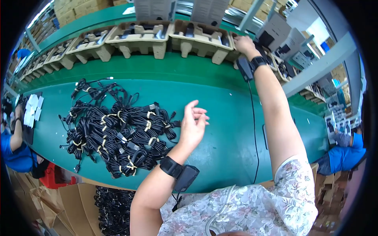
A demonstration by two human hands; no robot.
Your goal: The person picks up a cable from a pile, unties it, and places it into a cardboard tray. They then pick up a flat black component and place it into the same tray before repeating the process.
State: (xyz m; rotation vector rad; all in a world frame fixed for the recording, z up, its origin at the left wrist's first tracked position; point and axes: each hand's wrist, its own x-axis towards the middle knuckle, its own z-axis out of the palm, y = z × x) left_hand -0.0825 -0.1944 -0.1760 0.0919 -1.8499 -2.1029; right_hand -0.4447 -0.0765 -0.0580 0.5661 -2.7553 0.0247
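Note:
My left hand [193,125] hovers open above the green table [228,129], fingers spread and empty, just right of a heap of several coiled black cables [118,133] bound with pale ties. My right hand [245,44] reaches far forward to the row of beige moulded pulp trays [201,37] on the green conveyor, resting on the right end of one tray; what its fingers hold is hidden. Both wrists wear black bands with small black devices, and a thin black cord runs from the right one across the table.
More pulp trays [136,35] with dark parts line the conveyor [157,65]. Grey boxes [289,43] stand at the far right. A cardboard box of black cables [112,208] sits below the table edge. People in blue sit at left [13,145] and right [342,155].

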